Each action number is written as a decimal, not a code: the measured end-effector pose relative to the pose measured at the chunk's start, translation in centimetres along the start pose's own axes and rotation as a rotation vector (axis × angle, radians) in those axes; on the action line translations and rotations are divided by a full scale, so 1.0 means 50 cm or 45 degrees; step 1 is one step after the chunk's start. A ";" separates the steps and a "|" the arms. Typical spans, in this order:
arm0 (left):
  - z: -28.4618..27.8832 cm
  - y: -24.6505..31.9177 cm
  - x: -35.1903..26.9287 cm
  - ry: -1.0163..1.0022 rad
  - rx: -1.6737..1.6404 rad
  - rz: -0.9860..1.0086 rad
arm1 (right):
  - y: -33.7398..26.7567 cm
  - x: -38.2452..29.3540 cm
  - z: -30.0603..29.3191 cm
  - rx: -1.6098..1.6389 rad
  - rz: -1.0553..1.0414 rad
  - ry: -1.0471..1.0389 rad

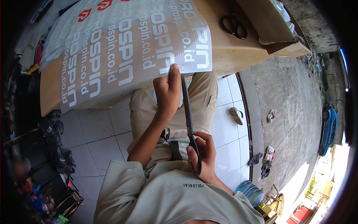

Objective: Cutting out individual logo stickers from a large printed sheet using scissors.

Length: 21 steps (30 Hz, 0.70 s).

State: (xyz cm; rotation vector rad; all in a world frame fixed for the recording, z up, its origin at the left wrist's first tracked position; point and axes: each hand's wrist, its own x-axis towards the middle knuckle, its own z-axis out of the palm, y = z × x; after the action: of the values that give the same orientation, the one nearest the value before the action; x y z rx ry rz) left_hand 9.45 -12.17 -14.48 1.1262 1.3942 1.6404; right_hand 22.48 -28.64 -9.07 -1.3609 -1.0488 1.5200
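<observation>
A translucent sheet (112, 50) with white lettering and red marks lies over the table and hangs slightly past its front edge. My left hand (167, 89) pinches the sheet's near edge, thumb on top. Long dark scissors (188, 112) are in my right hand (206, 156), close to my shirt, with fingers at the handle loops. Their blades point away from me, and the tips meet the sheet's edge just right of my left thumb. Whether the blades have the sheet between them is not clear.
Another pair of black-handled scissors (234, 26) rests on the brown table (229, 54), beside an open cardboard box (268, 25) holding clear plastic. Black plastic bags (57, 142) lie at left on the tiled floor (95, 148). A shoe (236, 115) and a water jug (249, 192) are at right.
</observation>
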 end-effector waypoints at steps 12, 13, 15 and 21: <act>0.001 0.007 -0.012 0.015 -0.003 -0.068 | 0.002 0.007 0.007 -0.036 -0.048 -0.011; 0.001 0.007 -0.012 0.011 -0.019 -0.068 | 0.002 0.007 0.007 -0.021 -0.047 -0.006; 0.001 0.009 -0.012 0.006 -0.036 -0.068 | 0.002 0.007 0.008 -0.007 -0.047 0.002; -0.001 0.007 -0.016 -0.009 0.009 -0.130 | 0.000 0.012 0.010 -0.063 -0.058 -0.005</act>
State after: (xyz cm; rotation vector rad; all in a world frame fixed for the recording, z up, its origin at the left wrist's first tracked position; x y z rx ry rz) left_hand 9.69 -12.96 -14.30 1.0461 1.4305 1.5595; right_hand 21.96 -28.11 -9.21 -1.3593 -1.1192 1.4732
